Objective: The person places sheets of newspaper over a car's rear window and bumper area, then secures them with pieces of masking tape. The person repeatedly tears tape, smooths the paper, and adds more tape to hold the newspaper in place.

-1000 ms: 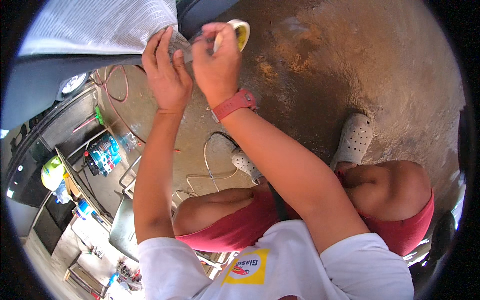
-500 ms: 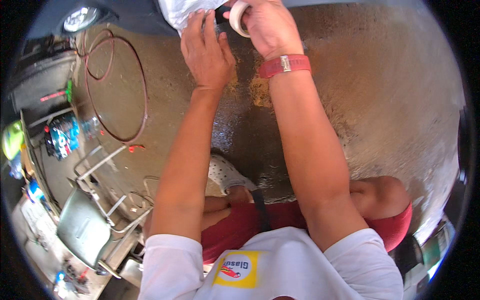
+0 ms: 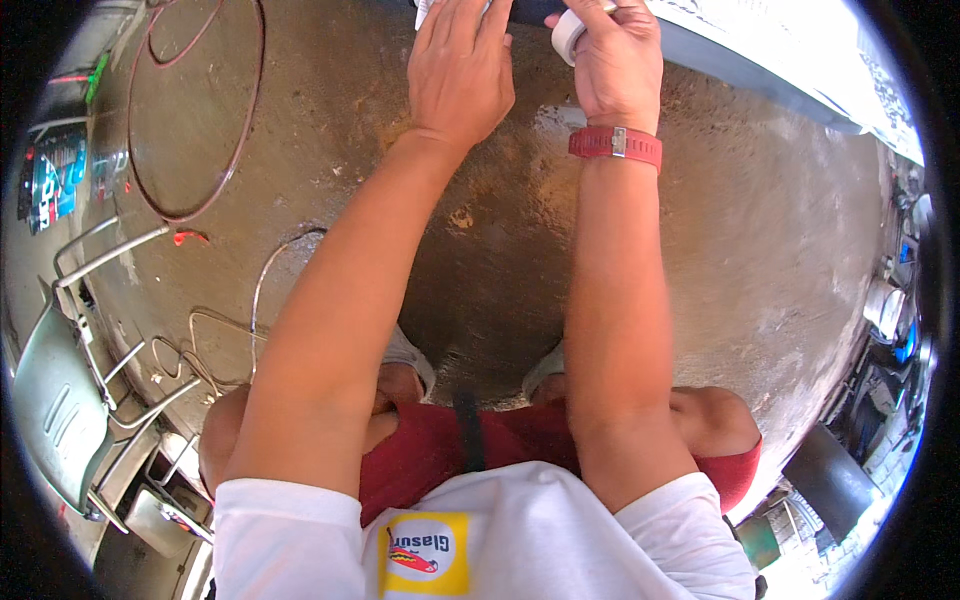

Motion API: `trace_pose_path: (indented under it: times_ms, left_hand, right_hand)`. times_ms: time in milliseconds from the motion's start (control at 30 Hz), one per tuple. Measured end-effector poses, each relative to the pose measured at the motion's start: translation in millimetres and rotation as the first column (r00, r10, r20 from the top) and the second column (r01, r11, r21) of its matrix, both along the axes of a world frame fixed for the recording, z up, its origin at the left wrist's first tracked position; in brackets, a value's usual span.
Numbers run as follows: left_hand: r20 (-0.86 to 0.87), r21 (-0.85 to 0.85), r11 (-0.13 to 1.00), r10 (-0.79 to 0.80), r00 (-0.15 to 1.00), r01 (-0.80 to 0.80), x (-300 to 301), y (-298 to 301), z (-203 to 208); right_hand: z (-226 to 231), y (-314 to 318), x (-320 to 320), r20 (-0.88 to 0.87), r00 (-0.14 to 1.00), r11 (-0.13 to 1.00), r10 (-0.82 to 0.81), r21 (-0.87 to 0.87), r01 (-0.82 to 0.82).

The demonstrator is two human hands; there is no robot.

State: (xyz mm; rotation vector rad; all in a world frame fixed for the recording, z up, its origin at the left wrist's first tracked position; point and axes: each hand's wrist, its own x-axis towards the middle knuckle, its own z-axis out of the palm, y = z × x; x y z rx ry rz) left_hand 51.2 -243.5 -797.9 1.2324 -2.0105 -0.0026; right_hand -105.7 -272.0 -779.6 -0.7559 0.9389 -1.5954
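My right hand (image 3: 622,75), with a red watch on the wrist, grips a roll of white masking tape (image 3: 567,40) at the top of the view. To its left, my left hand (image 3: 460,75) lies flat with its fingers stretched out and close together. A corner of thin white sheeting (image 3: 424,12) shows beside those fingers; the fingertips of both hands are at the upper edge, partly cut off. A grey-blue panel edge (image 3: 745,75) runs away to the right from behind my right hand.
On the wet brown floor (image 3: 760,230) a reddish hose (image 3: 258,90) loops at the far left. A thin cable (image 3: 262,275) curls near my left knee. A metal-framed chair (image 3: 60,400) stands at the left. Assorted clutter (image 3: 885,310) lines the right side.
Both hands have moved right relative to my body, the left still stretched flat, the right still holding the tape. The view has shifted: chair and hose sit farther left, and the panel's right part shows.
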Motion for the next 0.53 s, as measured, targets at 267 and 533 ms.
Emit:
trace_pose_path:
  times_ms: [267,533]
  left_hand:
    - [0.059,-0.029,0.997,0.068,0.996,-0.067,-7.8,-3.2,-5.2]
    - [0.122,-0.029,0.998,0.058,0.991,-0.055,-1.7,-9.8,-12.9]
  right_hand:
    - [-7.3,-11.1,26.6,-0.006,0.902,0.896,-0.432,0.108,0.430]
    - [-27.8,-3.3,-6.1,0.242,0.958,0.982,-0.155,-0.068,0.176]
